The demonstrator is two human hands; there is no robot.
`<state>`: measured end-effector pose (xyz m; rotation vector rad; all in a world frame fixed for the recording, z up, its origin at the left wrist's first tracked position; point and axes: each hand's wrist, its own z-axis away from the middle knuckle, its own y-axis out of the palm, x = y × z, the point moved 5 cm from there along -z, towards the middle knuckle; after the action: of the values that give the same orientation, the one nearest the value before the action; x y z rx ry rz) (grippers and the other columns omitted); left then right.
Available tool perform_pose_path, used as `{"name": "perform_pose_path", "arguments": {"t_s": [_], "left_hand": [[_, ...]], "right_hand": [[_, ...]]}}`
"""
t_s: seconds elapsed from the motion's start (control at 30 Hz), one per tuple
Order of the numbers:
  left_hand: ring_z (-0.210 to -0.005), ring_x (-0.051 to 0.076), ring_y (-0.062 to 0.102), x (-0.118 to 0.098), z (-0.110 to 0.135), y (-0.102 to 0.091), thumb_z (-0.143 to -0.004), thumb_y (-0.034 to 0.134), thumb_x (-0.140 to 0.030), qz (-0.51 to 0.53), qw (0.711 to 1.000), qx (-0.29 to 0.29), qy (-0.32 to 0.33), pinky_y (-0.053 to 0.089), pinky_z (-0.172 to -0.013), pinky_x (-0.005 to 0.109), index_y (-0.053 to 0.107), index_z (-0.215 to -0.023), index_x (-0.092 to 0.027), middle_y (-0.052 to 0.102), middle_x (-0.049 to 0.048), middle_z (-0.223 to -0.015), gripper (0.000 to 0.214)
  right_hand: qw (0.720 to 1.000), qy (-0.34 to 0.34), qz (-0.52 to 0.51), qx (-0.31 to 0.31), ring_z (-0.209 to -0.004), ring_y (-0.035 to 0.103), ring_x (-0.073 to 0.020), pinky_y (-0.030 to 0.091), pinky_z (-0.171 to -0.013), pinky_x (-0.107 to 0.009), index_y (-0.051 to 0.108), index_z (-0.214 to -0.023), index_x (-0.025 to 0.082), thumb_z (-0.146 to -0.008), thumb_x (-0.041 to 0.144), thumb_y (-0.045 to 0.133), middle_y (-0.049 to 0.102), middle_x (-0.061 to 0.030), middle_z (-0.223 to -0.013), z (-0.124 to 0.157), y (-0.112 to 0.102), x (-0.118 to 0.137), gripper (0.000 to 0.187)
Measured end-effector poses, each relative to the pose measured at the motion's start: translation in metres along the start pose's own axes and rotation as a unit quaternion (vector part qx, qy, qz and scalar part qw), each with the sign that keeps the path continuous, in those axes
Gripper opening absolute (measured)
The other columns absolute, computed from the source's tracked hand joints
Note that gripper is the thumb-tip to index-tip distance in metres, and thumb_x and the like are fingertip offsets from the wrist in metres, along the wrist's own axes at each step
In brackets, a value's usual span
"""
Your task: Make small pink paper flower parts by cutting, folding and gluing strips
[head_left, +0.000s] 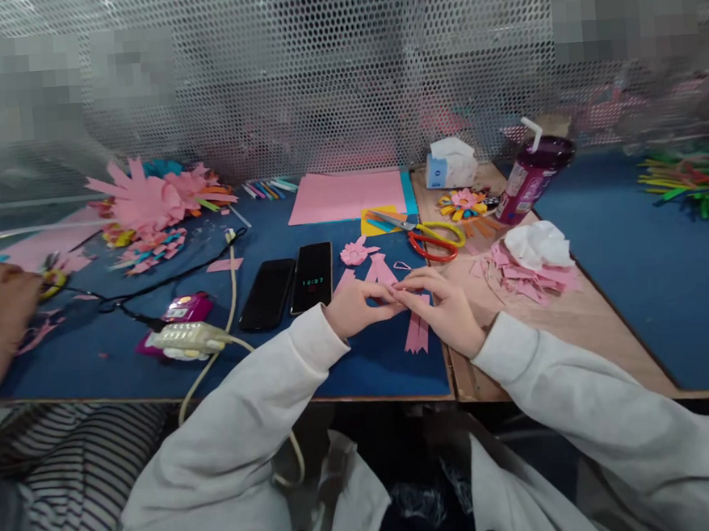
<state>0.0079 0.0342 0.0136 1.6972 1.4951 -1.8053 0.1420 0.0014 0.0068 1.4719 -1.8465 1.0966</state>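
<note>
My left hand (362, 304) and my right hand (439, 304) meet over the table's front part, thumbs and forefingers pinched together at the tips. What lies between the fingertips is too small to make out. Just below them is a pink paper piece with notched ends (418, 335), partly covered by my right hand. Right behind the fingers sit a cut pink paper piece (380, 268), a pink paper flower (357, 251) and a small pink paper loop (401, 265). Red-and-yellow-handled scissors (431, 237) lie open beyond, on coloured paper.
Two phones (312, 278) lie left of my hands, near a power strip (190, 340) with cables. Pink scraps with a crumpled tissue (538, 246), a purple drink bottle (527, 180) and a tissue pack (450, 164) stand right. A co-worker's hand (2, 310) is far left, near paper flowers (149, 199).
</note>
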Motion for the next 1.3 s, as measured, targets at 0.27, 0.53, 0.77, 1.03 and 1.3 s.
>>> {"name": "perform_pose_path", "arguments": {"t_s": [0.27,0.53,0.77,1.03,1.3], "left_hand": [[-0.075,0.018,0.067,0.004,0.003,0.004,-0.068,0.069,-0.026,0.006,0.999,0.002,-0.032,0.053,-0.075,0.028,0.072,-0.07,-0.014,0.073,0.0061,-0.078,0.012],[-0.075,0.018,0.067,0.005,0.002,0.005,-0.069,0.07,-0.032,0.014,1.0,0.003,-0.016,0.053,-0.075,0.029,0.072,-0.067,-0.015,0.073,0.0063,-0.076,0.017],[-0.077,0.019,0.068,0.013,-0.004,0.003,-0.069,0.07,-0.035,0.056,0.998,-0.006,-0.042,0.053,-0.077,0.03,0.072,-0.07,-0.014,0.073,0.0065,-0.078,0.021],[-0.077,0.021,0.068,0.015,-0.006,0.004,-0.068,0.07,-0.035,0.057,0.997,0.0,-0.046,0.054,-0.076,0.032,0.073,-0.07,-0.014,0.073,0.0074,-0.078,0.021],[-0.082,0.022,0.069,0.018,-0.007,0.005,-0.068,0.07,-0.034,0.054,0.998,0.006,-0.045,0.054,-0.082,0.038,0.072,-0.07,-0.015,0.074,0.0065,-0.08,0.019]], "right_hand": [[0.998,0.034,-0.045,0.003,-0.08,0.06,-0.0162,0.049,-0.077,-0.033,0.071,-0.073,0.021,-0.078,0.022,0.064,0.067,-0.003,-0.079,-0.002,-0.001,-0.003,0.009],[0.994,0.068,-0.08,0.017,-0.087,0.062,-0.0177,0.048,-0.085,-0.037,0.073,-0.076,0.023,-0.077,0.029,0.066,0.069,-0.0028,-0.083,-0.002,-0.004,-0.011,0.01],[0.994,0.08,-0.072,-0.024,-0.09,0.062,-0.0185,0.048,-0.083,-0.036,0.071,-0.082,0.02,-0.084,0.042,0.055,0.066,-0.0062,-0.091,-0.003,-0.013,-0.019,0.028],[0.999,0.022,-0.03,-0.022,-0.082,0.06,-0.0172,0.048,-0.076,-0.034,0.069,-0.08,0.02,-0.079,0.035,0.064,0.066,-0.005,-0.085,-0.004,-0.014,-0.022,0.016],[1.0,0.017,0.002,-0.019,-0.071,0.058,-0.0156,0.047,-0.07,-0.033,0.062,-0.071,0.02,-0.081,0.036,0.06,0.064,-0.0028,-0.075,-0.005,-0.015,-0.02,0.018]]}}
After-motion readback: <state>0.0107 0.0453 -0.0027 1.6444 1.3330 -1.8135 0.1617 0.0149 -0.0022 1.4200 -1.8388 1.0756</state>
